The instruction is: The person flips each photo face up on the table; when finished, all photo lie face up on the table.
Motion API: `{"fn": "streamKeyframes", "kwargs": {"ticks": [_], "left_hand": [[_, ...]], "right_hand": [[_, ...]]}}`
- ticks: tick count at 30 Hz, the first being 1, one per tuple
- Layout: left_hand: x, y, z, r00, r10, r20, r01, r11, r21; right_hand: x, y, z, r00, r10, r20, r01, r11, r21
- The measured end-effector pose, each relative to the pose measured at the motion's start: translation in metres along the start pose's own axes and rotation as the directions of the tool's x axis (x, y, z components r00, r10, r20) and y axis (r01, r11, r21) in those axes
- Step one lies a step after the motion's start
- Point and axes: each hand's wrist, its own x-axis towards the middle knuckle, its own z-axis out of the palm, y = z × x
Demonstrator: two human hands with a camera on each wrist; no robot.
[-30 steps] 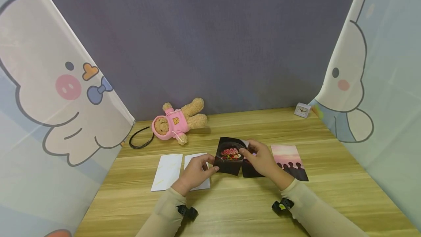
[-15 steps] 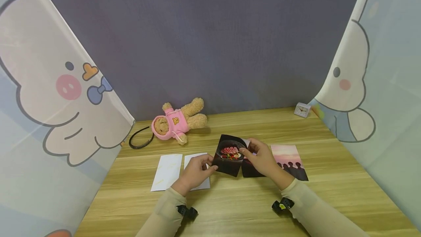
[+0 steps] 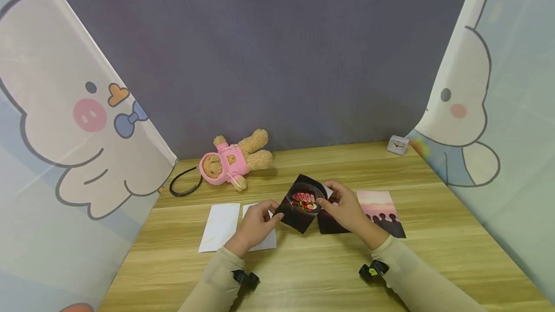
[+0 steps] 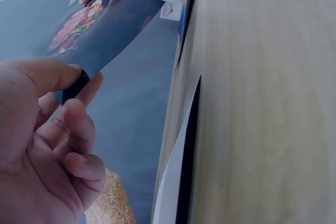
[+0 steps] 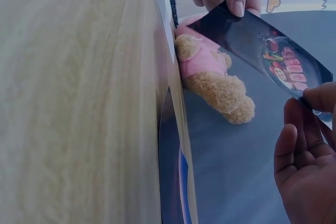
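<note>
Wood-grain table [image 3: 303,276] underneath, dark grey backdrop [image 3: 277,61] along the far side. Holds a food photo [image 3: 299,206] clear of the table, pinching its near-left corner with the left hand [image 3: 253,227], gripping its right end with the right hand [image 3: 349,212]. Slants along the long axis from near left to far right, strung between the two, no closer to one than to the other! Lower down, beneath the right hand, a dark print [image 3: 331,226], largely covered. Farther right, a sunset print [image 3: 381,201], partly lost behind the wrist. Over left, a white sheet [image 3: 220,227]; beside it a second sheet [image 3: 267,241], partly behind the left hand. Hidden by fingers: the photo's right end, cut off too in the right wrist view. Pale scrap [image 3: 328,191] there, photo backing or something else, impossible to tell.
</note>
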Motion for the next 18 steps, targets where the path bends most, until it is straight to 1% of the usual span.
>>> {"fn": "streamKeyframes", "kwargs": {"ticks": [3,7,14,18], "left_hand": [[-0.0001,-0.0023,0.0006,1.000,0.009,-0.017,-0.009,1.000,-0.015],[-0.0007,-0.0043,0.0016,1.000,0.016,-0.022,-0.017,0.999,-0.037],[-0.0015,-0.0014,0.0003,1.000,0.003,-0.008,-0.004,0.997,-0.075],[-0.0002,-0.0015,0.0003,1.000,0.007,-0.006,-0.007,0.996,-0.090]], "right_hand": [[-0.0007,0.0018,-0.0015,0.999,-0.017,0.029,0.016,0.999,0.034],[-0.0031,0.0026,-0.0033,0.998,-0.017,0.054,0.013,0.998,0.064],[-0.0081,-0.0007,-0.0068,0.999,0.013,0.051,-0.015,0.999,0.042],[-0.0079,-0.0023,-0.0081,0.998,0.016,0.062,-0.018,0.999,0.036]]}}
